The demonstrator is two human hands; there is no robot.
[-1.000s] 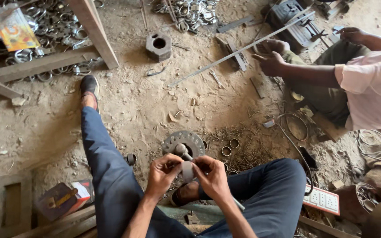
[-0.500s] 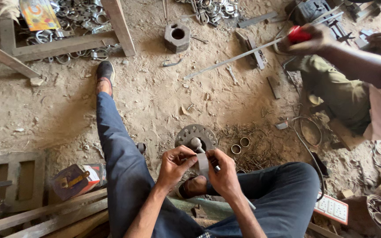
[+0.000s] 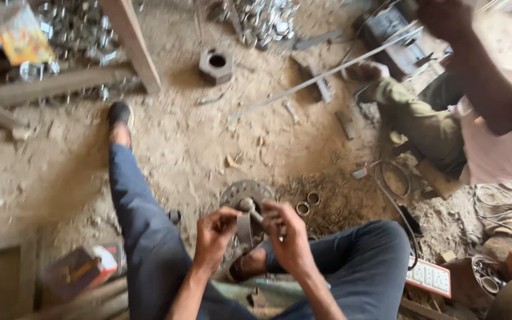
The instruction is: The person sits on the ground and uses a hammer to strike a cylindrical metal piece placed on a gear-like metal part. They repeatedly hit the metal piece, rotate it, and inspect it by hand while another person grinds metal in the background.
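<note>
Observed from the head view, nearest first. The person sits on a dirt floor (image 3: 197, 148) in blue trousers, one leg stretched out, the other folded. Both hands meet just above the lap. The left hand (image 3: 213, 236) has its fingers curled closed on the side of a small metal ring (image 3: 243, 226); the right hand (image 3: 287, 237) is likewise closed around the ring's other side, thumb and forefinger pinching near its top. The ring is held upright between the two hands, clear of the ground. The frame is blurred, so finer finger placement cannot be told.

Directly beyond the hands, a round toothed metal disc with a central post (image 3: 246, 197) lies flat on the floor. Two loose rings (image 3: 307, 202) lie just beside it to the right, among scattered metal shavings.

Judgement on handling: the ring is best kept square between both hands, grip on the outer rim only, and held close over the disc so that nothing drops into the shavings.

Further off lie a hexagonal metal block (image 3: 216, 63), a long thin rod (image 3: 321, 75) and a heap of shiny rings (image 3: 265, 21). At the right a second person (image 3: 481, 112) squats, arm raised.
</note>
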